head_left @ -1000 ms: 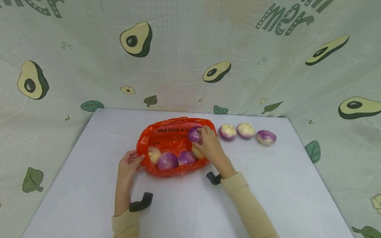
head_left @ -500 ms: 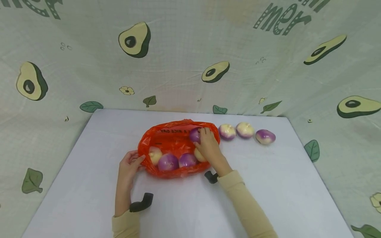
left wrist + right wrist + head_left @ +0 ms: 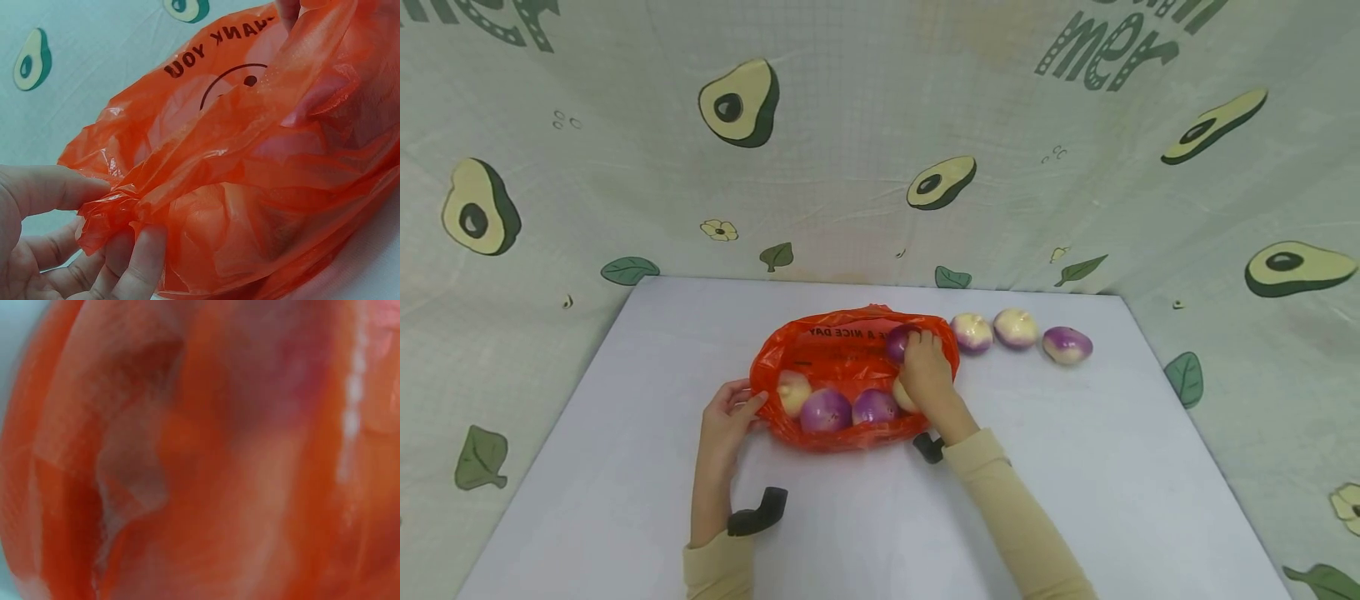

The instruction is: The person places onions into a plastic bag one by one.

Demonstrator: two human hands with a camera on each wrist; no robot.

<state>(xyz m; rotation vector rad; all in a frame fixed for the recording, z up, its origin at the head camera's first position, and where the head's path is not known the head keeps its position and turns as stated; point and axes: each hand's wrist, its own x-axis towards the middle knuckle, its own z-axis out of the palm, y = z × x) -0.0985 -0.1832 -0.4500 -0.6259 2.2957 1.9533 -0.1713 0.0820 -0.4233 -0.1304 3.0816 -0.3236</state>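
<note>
A red plastic bag [image 3: 842, 321] lies with its mouth gaping toward me in the head view. Inside it, along the near rim, sit several purple-and-white turnips [image 3: 826, 410]. My left hand [image 3: 727, 417] pinches the gathered plastic at the bag's left end; thumb and fingers show on it in the left wrist view. My right hand [image 3: 928, 373] reaches into the bag's right side and grips a purple turnip [image 3: 899, 342] near the back wall. Its fingertips are partly hidden. In the right wrist view, blurred red plastic [image 3: 206, 487] fills most of the picture.
Right of the bag, two pale turnips [image 3: 972, 333] and a more purple turnip [image 3: 1067, 345] lie in a row on the white table [image 3: 1120, 467]. A cloth [image 3: 842, 167] with printed avocados hangs behind the table. Dark camera mounts [image 3: 758, 512] are on the wrists.
My right hand has moved slightly right and down with the turnip in it. The bag's right side has shifted a little right. The left hand keeps its hold on the bag.
</note>
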